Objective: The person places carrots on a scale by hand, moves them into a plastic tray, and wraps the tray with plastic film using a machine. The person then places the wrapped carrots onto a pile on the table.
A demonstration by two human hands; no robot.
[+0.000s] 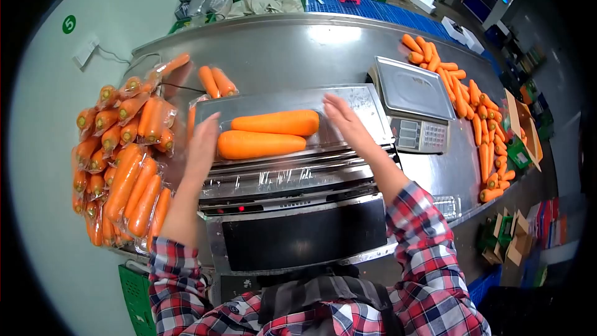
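Two large carrots lie side by side across the metal top of a film-wrapping machine [364, 96]: the far carrot [273, 122] and the near carrot [261, 145]. My left hand [203, 143] is by their left ends, fingers stretched out and a little blurred. Past the right end of the far carrot, my right hand [346, 121] hovers over the metal top, its fingers extended and holding nothing. Clear plastic film [280, 177] runs along the machine's front rollers, and a dark flat plate [305, 233] sits nearer to me.
Wrapped carrots [130, 168] are heaped at the left by the wall, with a few more [217, 81] behind the machine. A weighing scale [415, 90] stands at right. Beyond it, loose carrots [485, 118] line the steel table's [273, 50] right edge, next to a cardboard box [524, 126].
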